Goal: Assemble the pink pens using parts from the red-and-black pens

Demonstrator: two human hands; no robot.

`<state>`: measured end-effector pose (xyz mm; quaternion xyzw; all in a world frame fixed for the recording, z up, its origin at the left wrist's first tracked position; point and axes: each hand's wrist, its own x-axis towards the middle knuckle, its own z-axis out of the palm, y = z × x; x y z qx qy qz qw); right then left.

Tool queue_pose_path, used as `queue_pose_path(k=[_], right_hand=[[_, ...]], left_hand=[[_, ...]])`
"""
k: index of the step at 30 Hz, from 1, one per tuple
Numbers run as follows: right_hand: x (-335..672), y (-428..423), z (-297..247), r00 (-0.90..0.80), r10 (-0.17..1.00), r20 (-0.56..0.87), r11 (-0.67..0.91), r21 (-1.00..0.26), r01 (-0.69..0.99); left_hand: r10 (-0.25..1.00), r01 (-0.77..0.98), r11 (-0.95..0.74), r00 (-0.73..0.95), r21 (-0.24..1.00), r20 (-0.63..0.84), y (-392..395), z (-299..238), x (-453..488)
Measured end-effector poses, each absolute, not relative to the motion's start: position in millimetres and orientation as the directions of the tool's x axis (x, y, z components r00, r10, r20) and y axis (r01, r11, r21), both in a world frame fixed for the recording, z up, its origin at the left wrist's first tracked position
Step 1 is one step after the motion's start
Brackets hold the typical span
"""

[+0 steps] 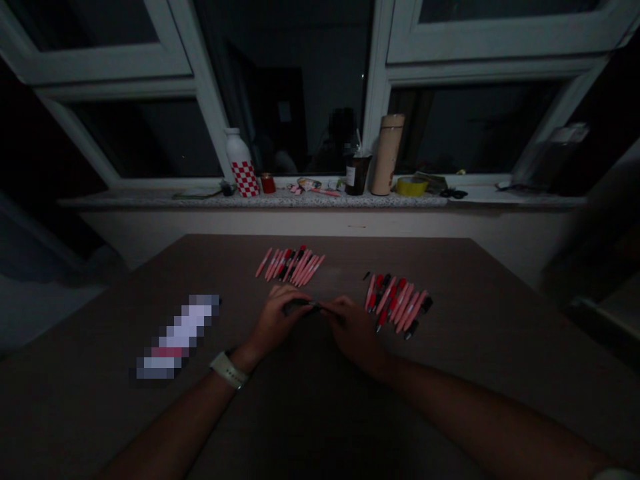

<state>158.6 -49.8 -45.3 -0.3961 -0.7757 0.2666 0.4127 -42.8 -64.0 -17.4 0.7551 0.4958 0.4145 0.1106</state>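
Observation:
Between my two hands, just above the table, is a slim black pen (301, 302) with a small shiny part near its middle. My left hand (277, 319) pinches the pen's left part, fingers closed round it. On the other end, my right hand (350, 327) is closed too, and its fingers hide much of that end. Dim light and blur keep me from telling whether the pen is in one piece. Beyond my left hand lies a row of pink, red and black pens (300, 267). A second group of such pens and loose parts (400, 303) lies right of my right hand.
A blurred-out bright oblong thing (183, 333) lies on the table (95, 353) at left. Along the windowsill (300, 200) stand a checkered bottle (244, 167), a dark drink cup (356, 175), a tan flask (388, 153) and a yellow tape roll (411, 186).

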Motion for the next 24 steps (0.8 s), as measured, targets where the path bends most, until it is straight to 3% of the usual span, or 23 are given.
queue_pose_path(k=[7,16,24], right_hand=[[157,-54,-45,-0.295,0.862,0.412,0.506,-0.715,0.482],[154,-59,-39,-0.218,0.859,0.464,0.513,-0.779,0.360],[156,-60,-40,-0.214,0.840,0.499,0.540,-0.808,0.237]], left_hand=[[0.822,0.653,-0.538,0.265,0.532,0.505,-63,-23,-45],[0.800,0.638,-0.571,0.292,0.517,0.525,-63,-22,-45],[0.776,0.617,-0.627,0.441,0.476,0.451,-71,-22,-34]])
